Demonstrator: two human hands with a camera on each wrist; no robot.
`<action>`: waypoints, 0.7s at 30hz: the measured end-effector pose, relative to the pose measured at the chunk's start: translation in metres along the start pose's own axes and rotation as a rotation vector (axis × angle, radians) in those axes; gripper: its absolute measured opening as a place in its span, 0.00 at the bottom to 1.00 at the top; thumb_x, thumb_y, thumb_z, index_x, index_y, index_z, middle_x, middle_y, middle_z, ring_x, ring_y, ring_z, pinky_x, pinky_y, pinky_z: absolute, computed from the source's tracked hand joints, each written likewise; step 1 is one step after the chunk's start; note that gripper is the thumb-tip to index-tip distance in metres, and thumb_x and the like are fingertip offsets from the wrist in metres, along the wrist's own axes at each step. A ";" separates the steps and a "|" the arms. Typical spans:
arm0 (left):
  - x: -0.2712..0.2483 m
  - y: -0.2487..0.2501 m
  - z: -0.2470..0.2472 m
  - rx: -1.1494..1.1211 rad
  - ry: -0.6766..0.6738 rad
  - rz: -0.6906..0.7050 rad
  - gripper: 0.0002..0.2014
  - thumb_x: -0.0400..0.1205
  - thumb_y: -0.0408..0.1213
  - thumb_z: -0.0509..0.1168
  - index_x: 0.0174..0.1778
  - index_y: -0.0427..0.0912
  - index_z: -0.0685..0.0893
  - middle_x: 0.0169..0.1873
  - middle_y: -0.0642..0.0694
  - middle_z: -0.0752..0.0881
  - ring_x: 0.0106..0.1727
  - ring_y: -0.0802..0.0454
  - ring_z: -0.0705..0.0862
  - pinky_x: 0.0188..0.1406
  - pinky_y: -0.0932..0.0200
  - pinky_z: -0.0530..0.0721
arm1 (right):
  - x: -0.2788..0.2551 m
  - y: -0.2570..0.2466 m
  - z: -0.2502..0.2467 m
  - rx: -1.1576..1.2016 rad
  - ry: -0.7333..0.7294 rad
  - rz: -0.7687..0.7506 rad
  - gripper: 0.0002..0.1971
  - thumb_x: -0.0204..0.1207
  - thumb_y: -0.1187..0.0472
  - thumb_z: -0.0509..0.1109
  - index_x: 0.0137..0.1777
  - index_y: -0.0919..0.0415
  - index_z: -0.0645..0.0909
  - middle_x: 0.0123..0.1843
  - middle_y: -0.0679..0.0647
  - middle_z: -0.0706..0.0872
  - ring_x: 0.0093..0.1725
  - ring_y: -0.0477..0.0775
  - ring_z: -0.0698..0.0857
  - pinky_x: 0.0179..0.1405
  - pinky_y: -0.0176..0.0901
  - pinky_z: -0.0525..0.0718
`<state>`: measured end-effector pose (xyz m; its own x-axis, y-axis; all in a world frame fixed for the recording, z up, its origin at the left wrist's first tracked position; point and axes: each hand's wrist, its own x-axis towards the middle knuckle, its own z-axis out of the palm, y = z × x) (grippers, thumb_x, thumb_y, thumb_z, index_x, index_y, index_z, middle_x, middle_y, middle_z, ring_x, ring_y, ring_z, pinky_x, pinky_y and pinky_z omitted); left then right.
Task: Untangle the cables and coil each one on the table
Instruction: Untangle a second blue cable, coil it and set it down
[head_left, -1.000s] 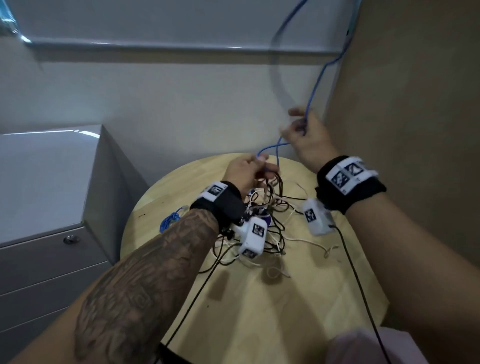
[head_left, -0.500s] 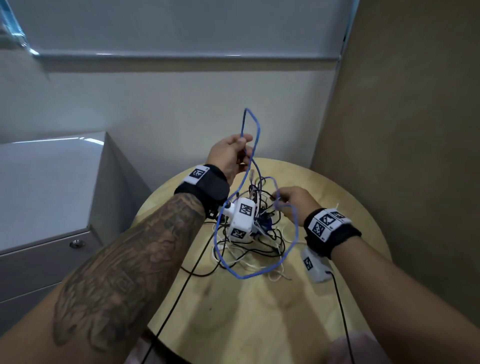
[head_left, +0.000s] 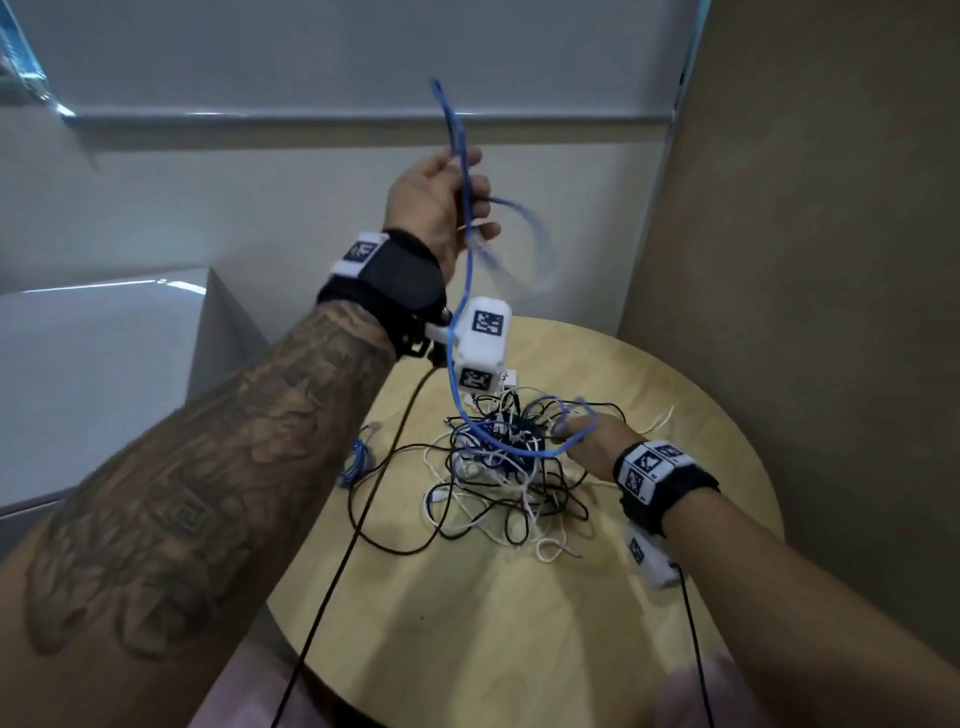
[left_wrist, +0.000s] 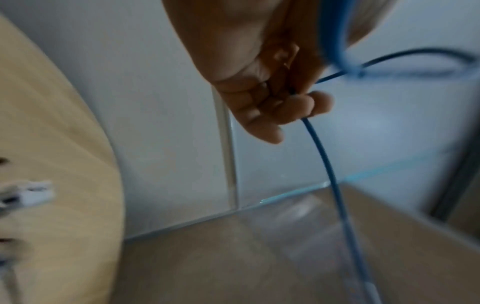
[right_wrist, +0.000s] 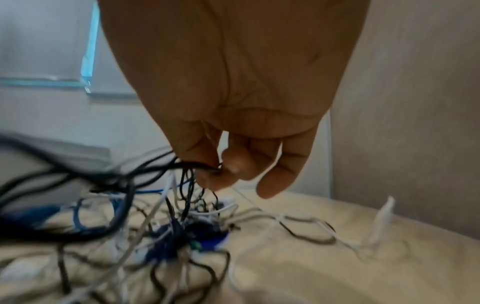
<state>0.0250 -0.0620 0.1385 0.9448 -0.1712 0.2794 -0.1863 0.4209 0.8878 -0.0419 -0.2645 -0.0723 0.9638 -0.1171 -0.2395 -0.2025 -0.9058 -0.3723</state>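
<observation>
The left hand (head_left: 434, 200) is raised above the table (head_left: 519, 623), fingers curled round the blue cable (head_left: 464, 291), which loops above the fist and hangs down into the tangle (head_left: 509, 467) near the table's far edge; the right hand (head_left: 592, 441) sits low at the tangle's right side, thumb and fingertips (right_wrist: 233, 166) pinching black strands there; a small blue coil (head_left: 356, 457) lies by the left edge
</observation>
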 end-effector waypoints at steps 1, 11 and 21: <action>0.002 0.005 0.001 0.064 -0.007 0.018 0.11 0.89 0.31 0.52 0.49 0.42 0.80 0.22 0.50 0.79 0.20 0.55 0.75 0.23 0.61 0.79 | -0.004 0.003 0.001 0.058 0.057 -0.015 0.16 0.83 0.61 0.67 0.69 0.54 0.85 0.57 0.58 0.88 0.54 0.60 0.85 0.48 0.42 0.78; -0.015 -0.042 -0.020 0.525 -0.054 -0.080 0.11 0.88 0.33 0.55 0.47 0.44 0.82 0.22 0.52 0.82 0.26 0.53 0.77 0.18 0.65 0.69 | -0.013 -0.026 -0.029 -0.066 0.174 -0.274 0.21 0.81 0.54 0.73 0.72 0.36 0.81 0.53 0.52 0.82 0.53 0.58 0.85 0.55 0.53 0.85; -0.023 -0.066 -0.035 0.541 -0.054 -0.182 0.11 0.88 0.33 0.55 0.50 0.41 0.83 0.29 0.45 0.83 0.24 0.53 0.78 0.17 0.64 0.72 | -0.018 -0.024 -0.010 -0.298 0.054 -0.355 0.18 0.76 0.54 0.79 0.65 0.40 0.87 0.80 0.50 0.71 0.76 0.62 0.71 0.70 0.55 0.77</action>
<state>0.0244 -0.0548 0.0611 0.9620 -0.2498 0.1103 -0.1469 -0.1329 0.9802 -0.0524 -0.2443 -0.0503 0.9738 0.2071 -0.0940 0.1921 -0.9703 -0.1473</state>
